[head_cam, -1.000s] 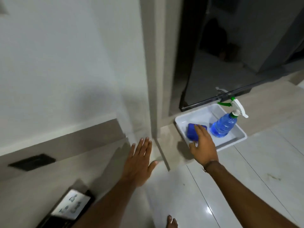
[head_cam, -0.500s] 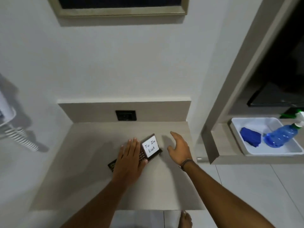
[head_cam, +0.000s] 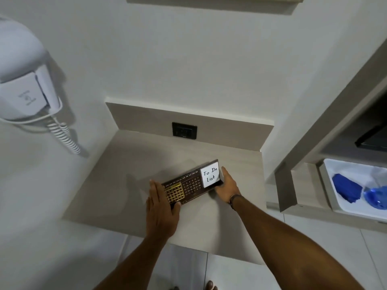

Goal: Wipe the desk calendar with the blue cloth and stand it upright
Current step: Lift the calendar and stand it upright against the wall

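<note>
The desk calendar, a long dark board with gold date grids and a white "To Do List" note at its right end, sits on the beige desk. My left hand presses against its left end, thumb under the front edge. My right hand cups its right end beside the note. The calendar looks tilted up between both hands. The blue cloth lies crumpled in a white tray on the lower shelf to the right, apart from both hands.
A blue spray bottle lies in the tray beside the cloth. A black socket is set in the desk's back panel. A white wall hair dryer with a coiled cord hangs at the left. A grey partition edge separates desk and shelf.
My right hand left the blue cloth in the tray and moved to the calendar's right end. My left hand slid from on top of the calendar to its left end. The view turned left to the desk.
</note>
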